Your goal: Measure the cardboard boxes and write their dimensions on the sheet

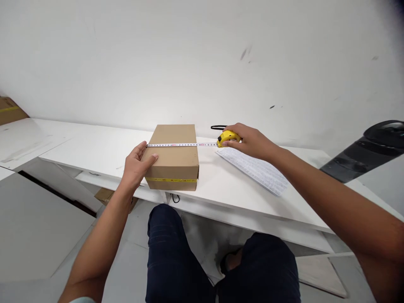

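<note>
A closed brown cardboard box [176, 158] with a yellow tape strip along its front lies on the white shelf. Across its top stretches the white blade of a tape measure [184, 145], running past the right edge. My left hand [136, 163] is at the box's left edge, fingertips pressed at the blade's end and thumb resting on the lid. Right of the box, my right hand [249, 141] is closed around the yellow tape measure case [227, 136]. Its black wrist strap [217, 127] loops out behind. Below that hand lies a sheet of printed paper [252, 170].
The long white shelf [91, 143] runs along a white wall. Another cardboard box [11, 110] stands at far left, and one [104, 195] sits beneath the shelf. A black cylindrical object [362, 149] leans in at right. My knees [167, 240] are below the shelf's front edge.
</note>
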The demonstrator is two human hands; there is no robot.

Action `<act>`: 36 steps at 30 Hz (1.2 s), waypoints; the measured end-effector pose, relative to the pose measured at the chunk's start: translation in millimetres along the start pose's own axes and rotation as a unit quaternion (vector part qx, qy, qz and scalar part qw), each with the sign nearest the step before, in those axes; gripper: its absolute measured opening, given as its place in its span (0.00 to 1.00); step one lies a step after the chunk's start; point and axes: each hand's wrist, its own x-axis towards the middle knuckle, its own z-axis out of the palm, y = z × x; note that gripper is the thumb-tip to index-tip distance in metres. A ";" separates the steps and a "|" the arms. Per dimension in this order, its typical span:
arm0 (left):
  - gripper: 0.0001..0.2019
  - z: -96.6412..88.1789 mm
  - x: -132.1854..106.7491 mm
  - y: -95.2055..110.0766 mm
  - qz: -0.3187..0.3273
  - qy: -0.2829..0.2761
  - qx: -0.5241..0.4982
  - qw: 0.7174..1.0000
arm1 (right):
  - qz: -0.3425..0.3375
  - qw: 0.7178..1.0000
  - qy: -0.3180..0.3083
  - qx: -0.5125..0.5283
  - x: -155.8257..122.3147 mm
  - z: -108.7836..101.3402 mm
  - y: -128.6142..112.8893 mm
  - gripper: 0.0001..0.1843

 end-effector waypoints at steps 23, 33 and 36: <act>0.28 16.8 -2.3 -9.3 0.096 0.023 0.050 0.994 | -0.026 0.998 0.032 -0.039 -3.8 5.3 -11.6 0.40; 0.17 -0.7 7.1 0.9 0.222 -0.022 0.281 0.933 | 0.090 0.988 0.071 -0.105 -87.5 13.7 95.1 0.30; 0.18 -5.0 12.4 3.0 0.244 -0.045 0.320 0.914 | 0.060 0.996 0.061 -0.014 -97.0 38.0 77.2 0.34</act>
